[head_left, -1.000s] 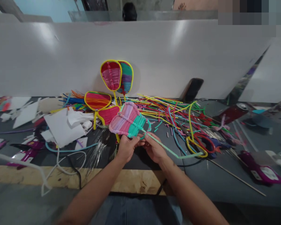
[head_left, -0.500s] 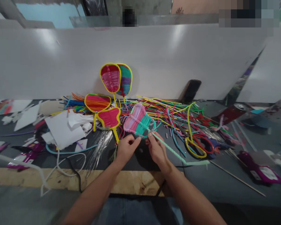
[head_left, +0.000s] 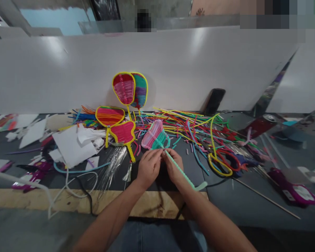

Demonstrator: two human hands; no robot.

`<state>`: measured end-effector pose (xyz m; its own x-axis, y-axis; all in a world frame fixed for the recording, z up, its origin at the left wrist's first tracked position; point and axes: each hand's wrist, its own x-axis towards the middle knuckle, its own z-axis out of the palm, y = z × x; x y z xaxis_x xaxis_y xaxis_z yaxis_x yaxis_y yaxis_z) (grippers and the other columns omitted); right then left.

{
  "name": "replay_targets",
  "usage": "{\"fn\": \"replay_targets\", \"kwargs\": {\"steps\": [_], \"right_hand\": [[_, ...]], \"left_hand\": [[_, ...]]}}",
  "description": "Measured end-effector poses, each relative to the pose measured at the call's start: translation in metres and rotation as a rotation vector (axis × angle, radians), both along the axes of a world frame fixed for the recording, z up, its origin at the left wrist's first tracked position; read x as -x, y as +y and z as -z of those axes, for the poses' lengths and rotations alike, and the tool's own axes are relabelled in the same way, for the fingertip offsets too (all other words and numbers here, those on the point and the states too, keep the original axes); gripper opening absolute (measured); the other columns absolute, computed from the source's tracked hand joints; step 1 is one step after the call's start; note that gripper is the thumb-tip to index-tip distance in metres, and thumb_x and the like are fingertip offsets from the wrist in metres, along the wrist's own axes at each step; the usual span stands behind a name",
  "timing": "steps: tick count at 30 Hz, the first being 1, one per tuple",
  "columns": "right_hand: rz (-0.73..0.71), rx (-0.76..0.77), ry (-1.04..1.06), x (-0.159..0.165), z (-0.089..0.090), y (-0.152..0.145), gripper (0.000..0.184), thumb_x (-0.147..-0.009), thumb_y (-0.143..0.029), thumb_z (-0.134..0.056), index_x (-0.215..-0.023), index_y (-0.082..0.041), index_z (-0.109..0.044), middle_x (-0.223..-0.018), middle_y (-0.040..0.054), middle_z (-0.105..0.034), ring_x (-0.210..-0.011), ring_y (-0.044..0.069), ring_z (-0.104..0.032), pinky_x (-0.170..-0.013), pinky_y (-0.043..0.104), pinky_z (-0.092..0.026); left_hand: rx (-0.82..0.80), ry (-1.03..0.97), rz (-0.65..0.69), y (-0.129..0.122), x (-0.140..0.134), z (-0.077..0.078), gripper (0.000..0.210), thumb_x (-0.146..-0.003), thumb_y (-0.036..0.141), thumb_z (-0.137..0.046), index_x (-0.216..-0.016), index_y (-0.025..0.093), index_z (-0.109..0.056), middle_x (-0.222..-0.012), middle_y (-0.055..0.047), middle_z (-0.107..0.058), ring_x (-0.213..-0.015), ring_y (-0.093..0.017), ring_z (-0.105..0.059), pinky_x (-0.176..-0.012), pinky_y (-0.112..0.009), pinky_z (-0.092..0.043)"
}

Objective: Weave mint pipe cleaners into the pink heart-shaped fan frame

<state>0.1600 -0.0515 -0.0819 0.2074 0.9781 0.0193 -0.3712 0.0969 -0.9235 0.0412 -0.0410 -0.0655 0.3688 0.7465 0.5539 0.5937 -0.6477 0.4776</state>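
Note:
Both hands meet at the lower edge of a small fan-shaped piece (head_left: 153, 134) wound from pink, lilac and teal pipe cleaners. My left hand (head_left: 149, 168) is closed, its fingertips pinching at that edge. Right beside it, my right hand (head_left: 174, 164) is closed too, gripping where the stem meets the fan. This stem, a twisted mint-green pipe cleaner (head_left: 182, 172), runs over the right hand and bends at its free end. The fingers hide the exact join. A teal loop stands out at the fan's right side.
Finished yellow-rimmed fans (head_left: 124, 89) lean on the white partition (head_left: 173, 70). Loose pipe cleaners (head_left: 170, 117) lie behind my hands. Yellow-handled scissors (head_left: 220, 164), a phone (head_left: 214, 101), a red can (head_left: 261, 126) and a purple glue gun (head_left: 294, 189) are rightward; papers (head_left: 73, 147) leftward.
My hands have drawn together at the fan's lower edge, the left shifting right. The fan has turned slightly, and the mint stem's free end has swung left and closer to my right forearm.

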Motion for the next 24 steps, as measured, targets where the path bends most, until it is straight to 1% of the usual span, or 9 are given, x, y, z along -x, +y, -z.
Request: {"fn": "replay_targets", "kwargs": {"steps": [5, 7, 9, 11, 15, 19, 21, 24], "right_hand": [[0.074, -0.027, -0.212, -0.0029, -0.0023, -0.0014, 0.023, -0.076, -0.04, -0.064, -0.084, -0.018, -0.066, -0.074, 0.0008, -0.064, -0.066, 0.014, -0.054, -0.066, 0.027, -0.046], [0.113, -0.077, -0.3, -0.0041, -0.0026, -0.0017, 0.019, -0.076, -0.036, -0.063, -0.083, -0.019, -0.067, -0.079, 0.002, -0.065, -0.072, 0.016, -0.056, -0.071, 0.03, -0.046], [0.143, -0.146, -0.377, -0.0051, -0.0029, -0.0021, 0.015, -0.077, -0.033, -0.062, -0.083, -0.021, -0.068, -0.083, 0.0031, -0.065, -0.077, 0.017, -0.057, -0.076, 0.032, -0.046], [0.147, -0.194, -0.422, -0.0055, -0.0028, -0.0026, 0.014, -0.079, -0.03, -0.059, -0.084, -0.023, -0.069, -0.085, 0.0037, -0.064, -0.079, 0.017, -0.057, -0.075, 0.032, -0.047], [0.105, -0.192, -0.384, -0.0055, -0.0007, -0.0037, 0.013, -0.077, -0.027, -0.06, -0.085, -0.024, -0.07, -0.085, 0.0039, -0.062, -0.075, 0.017, -0.057, -0.065, 0.029, -0.049], [0.044, -0.145, -0.294, -0.0051, -0.0005, -0.0047, 0.011, -0.075, -0.025, -0.061, -0.082, -0.024, -0.07, -0.086, 0.0036, -0.062, -0.071, 0.016, -0.057, -0.062, 0.028, -0.049], [0.028, -0.122, -0.28, -0.0046, -0.0014, -0.0048, 0.011, -0.074, -0.024, -0.062, -0.081, -0.024, -0.07, -0.086, 0.0032, -0.063, -0.071, 0.016, -0.057, -0.061, 0.028, -0.048], [0.0, -0.066, -0.274, -0.0037, -0.002, -0.0041, 0.009, -0.074, -0.027, -0.063, -0.077, -0.022, -0.069, -0.08, 0.0019, -0.063, -0.069, 0.015, -0.056, -0.06, 0.026, -0.046]], "left_hand": [[0.156, -0.125, -0.029, -0.001, -0.0008, 0.0006, 0.033, -0.088, 0.022, -0.045, -0.117, 0.022, -0.062, -0.11, -0.008, -0.067, -0.104, -0.021, -0.059, -0.094, -0.039, -0.046], [0.211, -0.172, -0.06, -0.001, -0.0005, 0.0008, 0.031, -0.087, 0.024, -0.049, -0.114, 0.023, -0.063, -0.109, -0.008, -0.067, -0.104, -0.021, -0.058, -0.094, -0.04, -0.045], [0.233, -0.205, -0.109, -0.0005, 0.0004, 0.0013, 0.029, -0.084, 0.026, -0.054, -0.11, 0.024, -0.066, -0.108, -0.008, -0.067, -0.107, -0.022, -0.055, -0.096, -0.041, -0.043], [0.242, -0.239, -0.144, 0.0003, 0.0017, 0.002, 0.027, -0.082, 0.026, -0.058, -0.107, 0.025, -0.068, -0.107, -0.007, -0.065, -0.11, -0.022, -0.053, -0.097, -0.041, -0.042], [0.268, -0.324, -0.164, 0.0022, 0.0037, 0.002, 0.023, -0.077, 0.025, -0.063, -0.099, 0.025, -0.071, -0.102, -0.006, -0.063, -0.106, -0.021, -0.055, -0.094, -0.037, -0.044], [0.276, -0.358, -0.162, 0.0036, 0.0052, -0.0008, 0.018, -0.078, 0.026, -0.063, -0.092, 0.025, -0.073, -0.09, -0.005, -0.063, -0.098, -0.019, -0.055, -0.09, -0.034, -0.046], [0.289, -0.374, -0.17, 0.0043, 0.0062, -0.0022, 0.015, -0.078, 0.027, -0.063, -0.089, 0.024, -0.073, -0.089, -0.005, -0.063, -0.096, -0.019, -0.056, -0.089, -0.033, -0.046], [0.321, -0.41, -0.187, 0.0049, 0.0072, -0.0039, 0.013, -0.077, 0.027, -0.064, -0.085, 0.023, -0.074, -0.087, -0.005, -0.062, -0.093, -0.019, -0.056, -0.087, -0.033, -0.045]]}}
